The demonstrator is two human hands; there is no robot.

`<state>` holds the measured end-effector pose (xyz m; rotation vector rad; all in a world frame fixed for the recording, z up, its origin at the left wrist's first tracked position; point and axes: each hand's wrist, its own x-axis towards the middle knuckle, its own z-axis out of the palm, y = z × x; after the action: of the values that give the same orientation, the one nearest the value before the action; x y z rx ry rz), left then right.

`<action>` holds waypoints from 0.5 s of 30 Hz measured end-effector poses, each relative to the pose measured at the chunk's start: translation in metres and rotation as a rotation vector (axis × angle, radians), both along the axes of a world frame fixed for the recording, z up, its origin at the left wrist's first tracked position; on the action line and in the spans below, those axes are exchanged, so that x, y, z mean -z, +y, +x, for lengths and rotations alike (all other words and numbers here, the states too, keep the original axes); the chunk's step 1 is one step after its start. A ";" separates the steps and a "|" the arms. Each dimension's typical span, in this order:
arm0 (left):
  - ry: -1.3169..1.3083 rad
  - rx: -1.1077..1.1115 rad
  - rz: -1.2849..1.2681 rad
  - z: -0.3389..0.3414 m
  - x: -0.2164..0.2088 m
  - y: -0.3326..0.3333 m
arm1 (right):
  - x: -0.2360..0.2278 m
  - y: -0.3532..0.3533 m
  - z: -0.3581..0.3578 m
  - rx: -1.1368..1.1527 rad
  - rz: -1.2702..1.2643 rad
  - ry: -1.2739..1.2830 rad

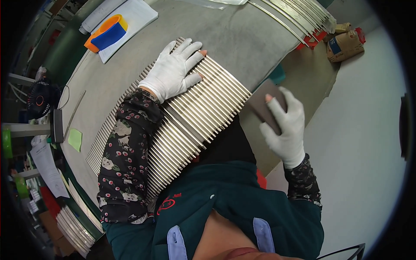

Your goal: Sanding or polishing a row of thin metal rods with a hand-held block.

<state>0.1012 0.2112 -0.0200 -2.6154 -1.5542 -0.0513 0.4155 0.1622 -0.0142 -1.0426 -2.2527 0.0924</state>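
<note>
A wide row of thin, shiny metal rods (216, 86) lies side by side on the grey table (229, 37), with their near ends reaching past its edge toward my body. My left hand (171, 73), in a white glove with some fingertips bare, rests flat across the far part of the row, fingers spread. Off the right end of the row, my gloved right hand (289, 132) grips a flat grey-brown block (260, 102), thumb and fingers around it. One corner of the block comes close to the rod ends; whether it touches them I cannot tell.
Orange and blue rings (108, 34) sit on white papers (141, 19) at the far left. More metal rods (299, 15) lie far right, near a brown bag (345, 47). A green note (75, 139), a single rod (74, 115) and a small black fan (40, 99) are at left.
</note>
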 end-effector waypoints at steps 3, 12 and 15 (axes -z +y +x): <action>-0.018 -0.004 -0.004 -0.001 0.003 0.001 | 0.010 -0.001 -0.005 -0.058 -0.029 -0.044; -0.024 -0.001 0.014 -0.002 0.002 0.002 | 0.004 -0.006 -0.013 -0.140 -0.059 -0.032; -0.005 -0.026 0.012 0.000 0.000 0.001 | 0.021 0.024 0.026 0.316 0.033 -0.115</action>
<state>0.1011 0.2120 -0.0197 -2.5872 -1.5845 -0.0657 0.4410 0.1867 -0.0352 -1.4024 -2.1506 -0.1416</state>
